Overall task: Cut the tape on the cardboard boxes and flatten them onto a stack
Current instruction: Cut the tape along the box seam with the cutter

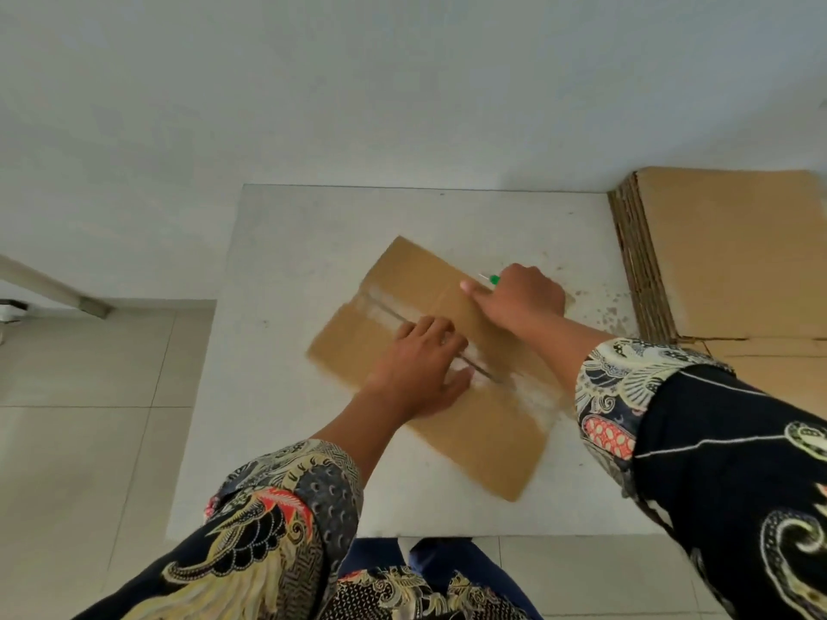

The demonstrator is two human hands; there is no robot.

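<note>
A flattened cardboard box (447, 369) lies at an angle on the pale counter (313, 243), its taped centre seam (389, 313) running diagonally under both hands. To the right, a stack of flattened cardboard (725, 257) sits on the counter's far right side, its layered edges facing the box and its right part cut off by the frame. The left hand (418, 373) rests palm-down on the box beside the seam, fingers spread and fairly straight, gripping nothing. The right hand (521, 297) is curled round a cutter (490, 278) at the box's far edge; only a green bit and a pale tip show past the fingers, the rest is hidden. Patterned dark sleeves (698, 422) cover both forearms. Tiled floor (80, 440) lies left of the counter. No writing is legible on the cardboard.
</note>
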